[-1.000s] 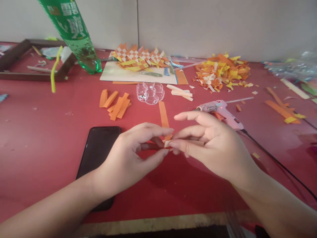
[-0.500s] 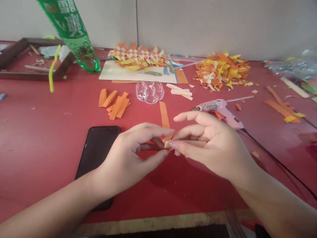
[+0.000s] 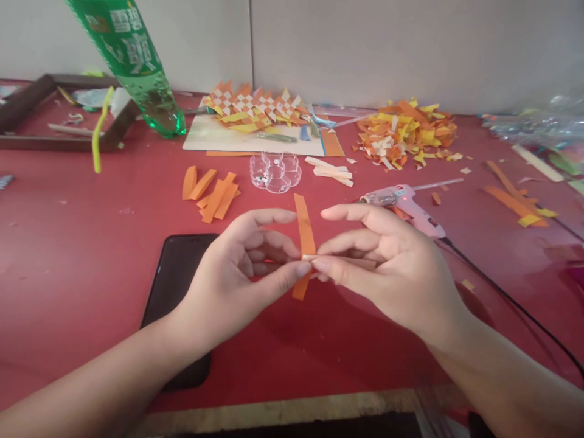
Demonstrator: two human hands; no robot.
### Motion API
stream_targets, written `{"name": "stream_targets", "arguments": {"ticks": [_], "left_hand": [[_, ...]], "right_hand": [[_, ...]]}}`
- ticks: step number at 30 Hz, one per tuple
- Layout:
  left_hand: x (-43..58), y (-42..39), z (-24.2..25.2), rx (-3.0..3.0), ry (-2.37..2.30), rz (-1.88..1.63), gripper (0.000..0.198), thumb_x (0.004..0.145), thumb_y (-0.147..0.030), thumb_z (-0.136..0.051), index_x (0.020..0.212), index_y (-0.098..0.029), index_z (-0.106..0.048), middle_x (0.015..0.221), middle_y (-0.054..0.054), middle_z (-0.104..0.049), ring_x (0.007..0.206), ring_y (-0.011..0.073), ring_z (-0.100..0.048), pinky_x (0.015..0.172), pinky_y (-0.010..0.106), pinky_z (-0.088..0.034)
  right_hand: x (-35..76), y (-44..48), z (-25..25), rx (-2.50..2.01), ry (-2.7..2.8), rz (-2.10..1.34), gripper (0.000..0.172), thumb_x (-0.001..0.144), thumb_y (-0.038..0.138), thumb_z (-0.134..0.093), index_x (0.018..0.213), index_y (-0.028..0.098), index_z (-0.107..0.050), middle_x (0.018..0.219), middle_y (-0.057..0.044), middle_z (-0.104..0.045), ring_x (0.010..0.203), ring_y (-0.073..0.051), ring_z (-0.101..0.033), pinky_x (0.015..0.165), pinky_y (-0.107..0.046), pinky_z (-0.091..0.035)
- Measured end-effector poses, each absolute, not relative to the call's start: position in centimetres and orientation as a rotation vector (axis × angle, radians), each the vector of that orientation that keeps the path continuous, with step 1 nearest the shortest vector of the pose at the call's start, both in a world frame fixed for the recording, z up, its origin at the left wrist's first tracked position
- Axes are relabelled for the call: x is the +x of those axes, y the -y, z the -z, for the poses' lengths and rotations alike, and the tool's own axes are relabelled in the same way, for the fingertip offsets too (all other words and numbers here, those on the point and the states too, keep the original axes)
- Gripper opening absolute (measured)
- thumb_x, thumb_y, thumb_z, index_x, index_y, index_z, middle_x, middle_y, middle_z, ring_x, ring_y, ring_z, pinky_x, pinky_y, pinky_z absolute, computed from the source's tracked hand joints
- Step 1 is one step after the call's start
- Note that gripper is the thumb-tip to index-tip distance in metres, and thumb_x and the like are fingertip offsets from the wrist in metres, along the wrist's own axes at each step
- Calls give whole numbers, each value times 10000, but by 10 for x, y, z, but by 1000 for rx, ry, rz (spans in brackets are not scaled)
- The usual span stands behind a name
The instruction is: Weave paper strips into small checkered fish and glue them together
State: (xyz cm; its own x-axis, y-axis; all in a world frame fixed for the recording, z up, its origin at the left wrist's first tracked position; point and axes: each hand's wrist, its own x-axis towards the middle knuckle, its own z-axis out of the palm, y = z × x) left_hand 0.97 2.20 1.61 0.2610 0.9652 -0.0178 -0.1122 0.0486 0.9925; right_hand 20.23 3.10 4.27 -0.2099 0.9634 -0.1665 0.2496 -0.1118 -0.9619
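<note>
Between my fingertips is an orange paper strip (image 3: 305, 228), standing up above them, with its lower end showing below. A pale strip (image 3: 356, 262) crosses it and runs right under my right fingers. My left hand (image 3: 246, 261) pinches the crossing from the left with thumb and middle fingers, its index finger lifted. From the right, my right hand (image 3: 383, 261) pinches the same spot, its index finger also raised. The exact fold at the crossing is partly hidden by the fingertips.
A black phone (image 3: 177, 292) lies beside my left wrist. Beyond my hands are orange strips (image 3: 220, 198), a clear compartment tray (image 3: 276, 173), pale strips (image 3: 333, 173) and a pink glue gun (image 3: 410, 210) with its cable. Further back: woven paper fish (image 3: 255, 106), paper scraps (image 3: 406, 131), a green bottle (image 3: 146, 79).
My left index finger has lifted off the strips. The lower end of the orange strip now shows below my fingertips. My right hand has barely moved.
</note>
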Motion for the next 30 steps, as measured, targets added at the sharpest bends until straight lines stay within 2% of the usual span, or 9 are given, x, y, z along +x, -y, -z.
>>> {"name": "stream_targets", "arguments": {"ticks": [5,8,11,15,23,30], "left_hand": [[9,-23,-19,1191,-1003,-1035,364,822,-162,-730,1123,-231,-538,812,-50,-680,739,81,-688,698,168,-570],[9,-22,-20,1206,-1020,-1056,360,814,-161,-737,1113,-228,-547,802,-50,-681,736,80,-685,691,164,-566],[10,-23,-20,1211,-1034,-1079,354,810,-150,-737,1102,-224,-551,781,-55,-675,726,76,-683,682,156,-562],[11,-23,-20,1208,-1022,-1076,358,811,-146,-735,1105,-231,-549,782,-64,-671,721,67,-679,683,146,-557],[10,-23,-23,1158,-1022,-1057,306,837,-196,-723,1092,-226,-558,767,-62,-680,718,61,-693,648,107,-540],[8,-23,-25,1144,-1073,-1017,264,860,-202,-698,1088,-214,-567,726,-51,-710,714,79,-717,654,116,-543]], "right_hand": [[203,-30,-38,-1374,1545,-1321,455,748,333,-771,1146,285,-554,843,6,-761,756,-175,-754,717,-235,-639],[204,-31,-37,-1388,1593,-1277,470,735,329,-781,1147,298,-557,909,1,-754,788,-183,-755,674,-227,-635],[205,-31,-37,-1374,1620,-1255,412,749,326,-770,1102,306,-558,863,21,-738,768,-169,-749,628,-205,-620],[205,-31,-39,-1339,1588,-1266,349,770,312,-754,1055,309,-553,804,47,-723,718,-138,-739,660,-190,-616],[204,-30,-38,-1349,1554,-1324,324,772,300,-746,1024,304,-544,821,52,-728,712,-129,-742,652,-171,-612],[203,-31,-38,-1364,1554,-1369,333,745,271,-752,1008,296,-548,811,38,-729,753,-174,-755,635,-201,-623]]}}
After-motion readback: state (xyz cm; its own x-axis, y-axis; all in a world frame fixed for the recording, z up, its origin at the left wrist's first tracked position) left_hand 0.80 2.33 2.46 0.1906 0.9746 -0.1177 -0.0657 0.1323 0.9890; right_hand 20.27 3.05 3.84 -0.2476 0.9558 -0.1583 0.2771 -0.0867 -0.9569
